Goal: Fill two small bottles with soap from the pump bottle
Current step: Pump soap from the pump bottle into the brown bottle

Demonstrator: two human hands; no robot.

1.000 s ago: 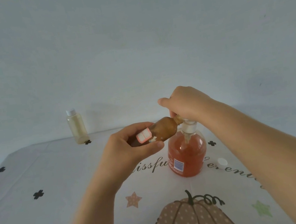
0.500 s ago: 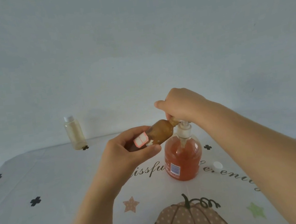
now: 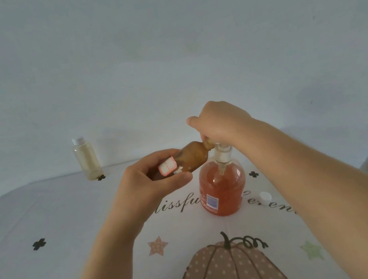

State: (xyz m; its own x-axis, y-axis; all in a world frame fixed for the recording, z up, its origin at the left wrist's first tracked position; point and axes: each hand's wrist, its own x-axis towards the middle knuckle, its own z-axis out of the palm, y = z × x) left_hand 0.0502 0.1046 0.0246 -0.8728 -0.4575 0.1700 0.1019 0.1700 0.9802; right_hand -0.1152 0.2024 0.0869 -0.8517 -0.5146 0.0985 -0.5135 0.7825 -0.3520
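Observation:
My left hand (image 3: 151, 182) grips a small brown bottle (image 3: 193, 158) with a pink and white label, tilted nearly sideways with its open neck up against the pump spout. My right hand (image 3: 218, 122) sits curled over the pump head of the orange soap pump bottle (image 3: 221, 188), which stands on the table; the pump head itself is hidden under my fingers. A second small bottle (image 3: 87, 159), pale and capped in white, stands upright at the far left of the table.
A loose white cap (image 3: 265, 197) lies on the tablecloth (image 3: 54, 266) just right of the pump bottle. The cloth has a pumpkin print near me and small black clovers. A pale wall rises behind the table's far edge.
Both hands stay on the brown bottle and the pump; the pump collar shows more white below my right hand than a second ago. The view has shifted a little.

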